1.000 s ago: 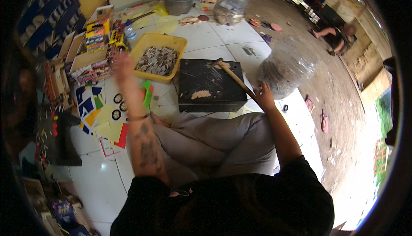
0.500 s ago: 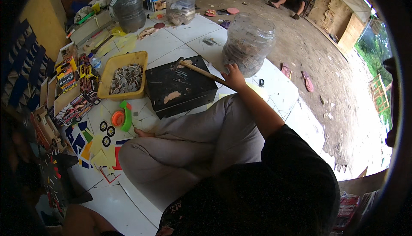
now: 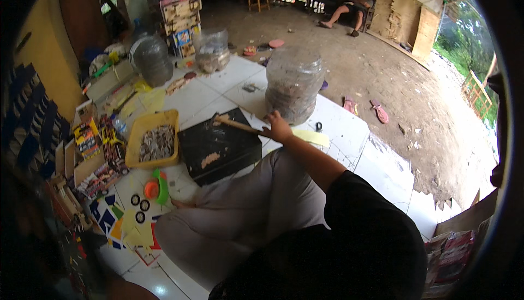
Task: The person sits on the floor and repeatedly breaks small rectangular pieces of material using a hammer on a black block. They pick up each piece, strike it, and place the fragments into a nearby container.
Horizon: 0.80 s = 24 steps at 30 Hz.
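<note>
My right hand (image 3: 279, 126) is closed around the end of a wooden-handled hammer (image 3: 243, 126). The hammer's head rests on top of a black box (image 3: 237, 150) in front of my crossed legs. Thin pieces, blurred, lie near the head, and a pale worn patch shows on the box. Just beyond my fingers stands a large cut-off clear plastic jug (image 3: 295, 87) with brownish contents. Left of the box is a yellow basin (image 3: 158, 162) holding many small greyish pieces (image 3: 157, 143). No part of my left hand shows.
An orange cup (image 3: 151, 189) touches a green piece (image 3: 162, 188); black toy wheels (image 3: 140, 206) and coloured paper cutouts (image 3: 109, 218) lie nearby. Toy trucks (image 3: 103, 180) line the left. More plastic jugs (image 3: 153, 62) stand farther back. Pink slippers (image 3: 380, 111) lie on the dirt floor; a person (image 3: 355, 13) sits far off.
The view has tilted up, so everything sits lower in the picture. Against the box, the hammer looks unmoved, and my right hand stays at its handle end.
</note>
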Tool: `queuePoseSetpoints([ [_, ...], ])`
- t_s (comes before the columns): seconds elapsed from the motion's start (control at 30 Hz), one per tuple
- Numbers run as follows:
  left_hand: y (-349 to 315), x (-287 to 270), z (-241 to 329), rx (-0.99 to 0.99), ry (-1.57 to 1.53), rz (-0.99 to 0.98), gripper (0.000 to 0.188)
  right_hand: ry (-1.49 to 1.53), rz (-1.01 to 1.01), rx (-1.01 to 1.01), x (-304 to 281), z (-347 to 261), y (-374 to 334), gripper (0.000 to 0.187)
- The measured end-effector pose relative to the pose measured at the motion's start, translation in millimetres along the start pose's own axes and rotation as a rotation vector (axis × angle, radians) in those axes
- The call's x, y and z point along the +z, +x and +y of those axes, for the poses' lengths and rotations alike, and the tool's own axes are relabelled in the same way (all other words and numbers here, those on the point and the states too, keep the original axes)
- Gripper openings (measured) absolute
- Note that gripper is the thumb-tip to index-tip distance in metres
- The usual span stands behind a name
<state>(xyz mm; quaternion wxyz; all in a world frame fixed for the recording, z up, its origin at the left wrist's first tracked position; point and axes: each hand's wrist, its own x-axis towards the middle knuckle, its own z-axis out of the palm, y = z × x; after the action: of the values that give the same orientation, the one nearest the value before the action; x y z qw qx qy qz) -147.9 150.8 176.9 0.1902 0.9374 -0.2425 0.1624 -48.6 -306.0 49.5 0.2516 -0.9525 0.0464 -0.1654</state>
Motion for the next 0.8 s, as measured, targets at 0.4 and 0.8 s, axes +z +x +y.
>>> queuePoseSetpoints([
  [0.4, -43.3, -15.9, -32.5, -0.467, -0.422, 0.702, 0.040, -0.529, 0.427, -0.079, -119.8, -12.4, 87.2, 0.089],
  [0.8, -61.2, -89.0, 36.5, 0.743, -1.702, 0.929, 0.042, -0.461, 0.220, -0.049, -147.0, 50.8, 78.4, 0.038],
])
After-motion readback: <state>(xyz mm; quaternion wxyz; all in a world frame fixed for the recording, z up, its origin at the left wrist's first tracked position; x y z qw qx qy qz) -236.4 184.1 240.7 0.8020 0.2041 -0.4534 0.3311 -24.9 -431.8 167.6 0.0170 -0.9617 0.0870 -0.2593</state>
